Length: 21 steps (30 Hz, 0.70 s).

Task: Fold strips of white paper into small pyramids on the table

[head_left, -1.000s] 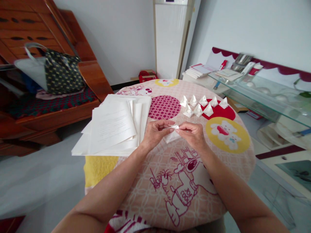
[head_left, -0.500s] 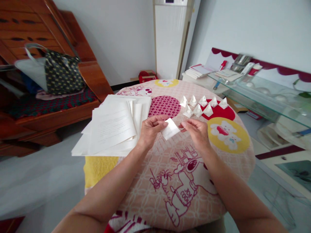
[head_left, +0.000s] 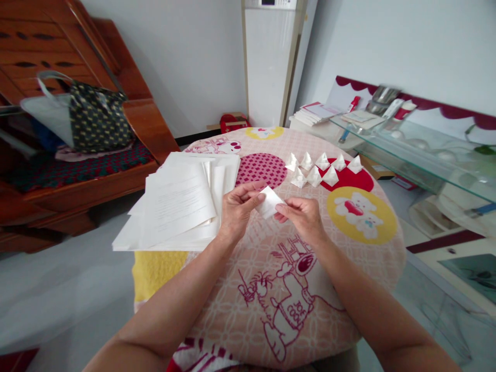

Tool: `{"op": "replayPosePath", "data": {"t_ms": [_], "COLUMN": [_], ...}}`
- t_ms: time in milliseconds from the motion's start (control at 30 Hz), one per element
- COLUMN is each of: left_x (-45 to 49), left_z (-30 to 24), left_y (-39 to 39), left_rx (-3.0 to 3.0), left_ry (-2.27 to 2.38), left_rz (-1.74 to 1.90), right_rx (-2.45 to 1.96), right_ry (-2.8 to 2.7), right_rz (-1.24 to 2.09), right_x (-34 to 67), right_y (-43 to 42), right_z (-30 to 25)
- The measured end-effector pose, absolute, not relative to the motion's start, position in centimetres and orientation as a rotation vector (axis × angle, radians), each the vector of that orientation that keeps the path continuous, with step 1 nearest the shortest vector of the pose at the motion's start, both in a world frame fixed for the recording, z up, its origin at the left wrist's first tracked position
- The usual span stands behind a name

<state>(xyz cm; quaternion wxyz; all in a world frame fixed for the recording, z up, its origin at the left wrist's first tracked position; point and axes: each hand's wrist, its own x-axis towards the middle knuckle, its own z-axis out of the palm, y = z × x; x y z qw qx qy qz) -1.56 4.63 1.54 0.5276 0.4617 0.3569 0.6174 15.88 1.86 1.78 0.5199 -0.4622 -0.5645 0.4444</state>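
A small square of folded white paper [head_left: 270, 201] is held up over the table between both hands. My left hand [head_left: 241, 209] is closed on its left corner, thumb on top. My right hand [head_left: 304, 214] pinches the lower right edge between thumb and fingers. Beyond my right hand, several folded white paper shapes [head_left: 314, 176] with pointed tips stand in two rows on the cloth. To the left of my left hand lies a stack of white paper sheets [head_left: 182, 201], the top one printed with lines of text.
A patterned pink tablecloth [head_left: 232, 289] covers the round table. On the right is a glass-topped stand [head_left: 426, 160] with metal bowls [head_left: 382, 101] and papers. A wooden bench [head_left: 89, 178] on the left carries a patterned bag [head_left: 98, 119]. A tall white cabinet-like unit [head_left: 268, 62] stands behind.
My right hand has moved left and now grips the paper's lower right edge; before, its fingers were at the right corner. My left hand keeps its hold. The view has shifted slightly.
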Motion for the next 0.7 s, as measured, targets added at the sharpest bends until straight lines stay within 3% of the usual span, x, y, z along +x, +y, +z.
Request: {"op": "replayPosePath", "data": {"t_ms": [367, 700], "left_x": [-1.7, -1.4], "left_z": [1.9, 2.1], "left_y": [4.4, 3.3], "left_rx": [1.158, 1.608], "left_ry": [0.864, 0.971], "left_rz": [1.421, 1.291], "right_rx": [-1.040, -1.099], "right_ry": [-1.376, -1.496], "right_rz": [1.131, 0.762], "right_x": [16.2, 16.9], "right_y": [2.3, 2.1], "right_z": [1.5, 1.4]}}
